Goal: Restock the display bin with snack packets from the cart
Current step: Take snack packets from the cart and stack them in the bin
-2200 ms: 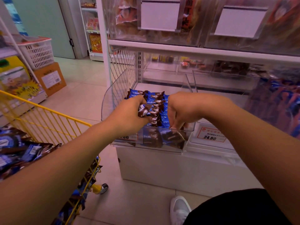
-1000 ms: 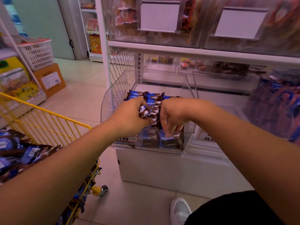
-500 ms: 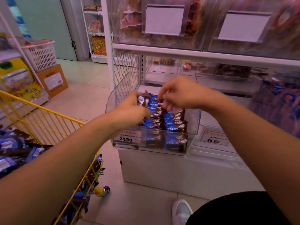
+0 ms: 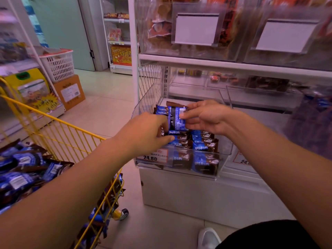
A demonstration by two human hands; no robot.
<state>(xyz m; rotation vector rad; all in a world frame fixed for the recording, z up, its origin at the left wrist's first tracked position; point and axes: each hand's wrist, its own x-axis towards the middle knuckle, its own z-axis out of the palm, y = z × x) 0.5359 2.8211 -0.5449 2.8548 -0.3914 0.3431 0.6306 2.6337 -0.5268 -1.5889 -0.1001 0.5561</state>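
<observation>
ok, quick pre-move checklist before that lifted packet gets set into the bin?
1. Right hand pinches the lifted packet: ok.
2. Packet's barcode side faces the camera, unlike the logo-up rows; orientation: not ok.
3. Left hand rests on the left stack, steadying it: ok.
4. Free space at the back of the display bin: ok.
5. Cart holds more packets within reach: ok.
6. Whether the left hand grips a packet: cannot tell.
</observation>
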